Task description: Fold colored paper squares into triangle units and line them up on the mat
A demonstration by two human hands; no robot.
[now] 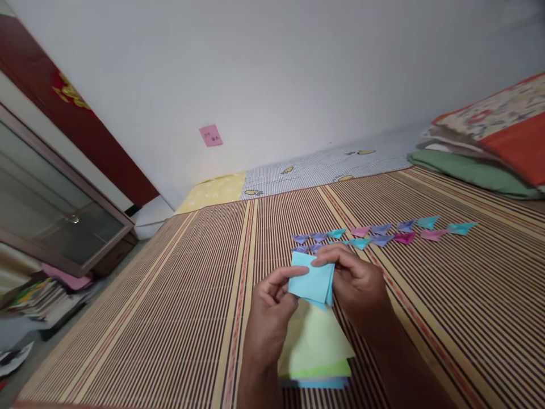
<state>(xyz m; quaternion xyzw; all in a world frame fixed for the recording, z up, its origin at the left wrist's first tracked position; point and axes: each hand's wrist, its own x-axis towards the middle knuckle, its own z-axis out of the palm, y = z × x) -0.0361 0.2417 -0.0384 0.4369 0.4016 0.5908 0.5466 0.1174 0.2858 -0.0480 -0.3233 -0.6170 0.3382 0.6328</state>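
A light blue sheet of origami paper (313,279), folded into a small square with loose layers at its lower right, is held up between both hands. My left hand (272,304) pinches its left edge, index finger lying across the front. On the upper right corner, the fingers of my right hand (355,278) are closed, with the thumb side partly hidden. Below the folded square lies a stack of coloured paper (315,346), pale yellow on top with green and blue edges showing. Beyond my hands, folded paper pieces (404,237) in purple, blue and pink sit in two rows.
A striped bamboo mat (204,307) covers the bed. Folded bedding and a pillow (502,136) are piled at the right. A pink note (210,136) is stuck to the wall. At the left stand a glass-doored cabinet (51,193) and a pile of books (36,298).
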